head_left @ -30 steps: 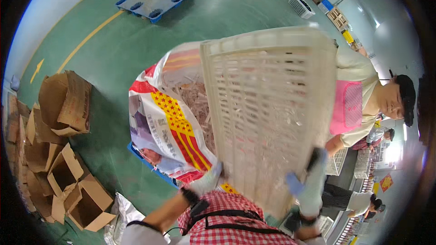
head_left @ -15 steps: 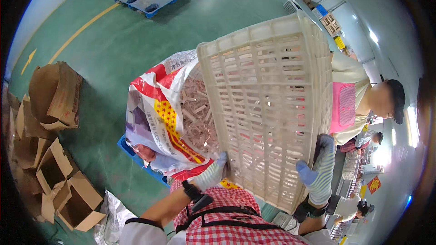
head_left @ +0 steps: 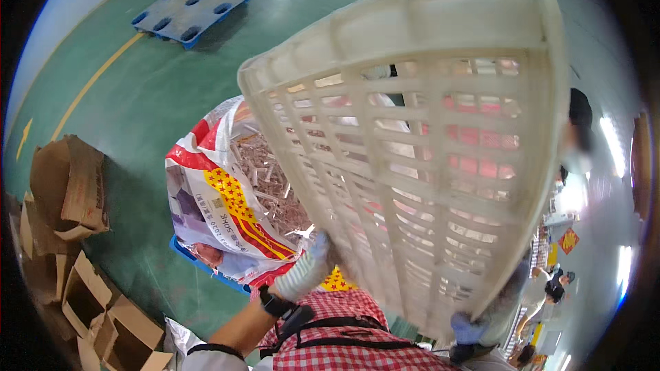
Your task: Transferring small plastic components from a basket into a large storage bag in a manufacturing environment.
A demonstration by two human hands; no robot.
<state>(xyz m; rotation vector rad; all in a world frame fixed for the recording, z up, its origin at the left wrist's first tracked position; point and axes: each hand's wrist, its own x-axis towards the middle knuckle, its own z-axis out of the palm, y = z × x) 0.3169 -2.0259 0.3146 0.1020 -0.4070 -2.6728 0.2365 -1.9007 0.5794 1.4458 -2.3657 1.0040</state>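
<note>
Both grips clenched on cream slatted crate (head_left: pixel 426 158): left hand (head_left: pixel 306 271) low edge, right hand (head_left: pixel 474 326) corner, tipped over woven sack (head_left: pixel 220 213) for emptying.

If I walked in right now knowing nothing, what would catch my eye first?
The big cream plastic lattice crate fills the middle and right of the view, tipped up, with the gloved left hand on its lower edge and the right hand at its bottom corner. Behind its left side stands an open woven sack, red, white and yellow, full of pale scraps. Flattened cardboard boxes pile up far left on the green floor.
</note>
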